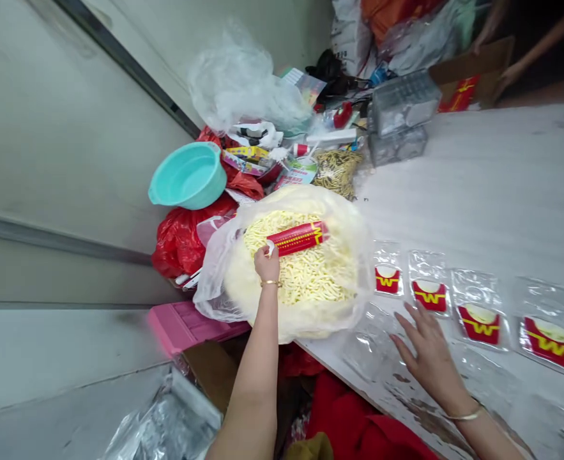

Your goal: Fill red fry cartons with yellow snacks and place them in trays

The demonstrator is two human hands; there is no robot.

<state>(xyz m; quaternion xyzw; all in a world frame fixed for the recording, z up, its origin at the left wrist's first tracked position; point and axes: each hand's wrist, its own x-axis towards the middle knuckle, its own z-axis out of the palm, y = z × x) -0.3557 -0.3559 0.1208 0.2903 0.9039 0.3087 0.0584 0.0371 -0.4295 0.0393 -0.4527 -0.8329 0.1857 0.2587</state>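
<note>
My left hand is closed, fingertips pinching a white-edged fry carton at the near left end of a row of nested red-and-yellow fry cartons. The row lies on many pale yellow, fry-shaped pieces inside a large clear plastic bag. My right hand is open with fingers spread, over the table by clear plastic pouches. Beyond it, flat red fry cartons with a yellow zigzag lie in a row, each inside a clear pouch.
A turquoise basin sits on red plastic bags at left. Clutter and a bag of brownish strands lie behind. Clear plastic boxes stand on the white table. Another person's hands hold a cardboard box at top right.
</note>
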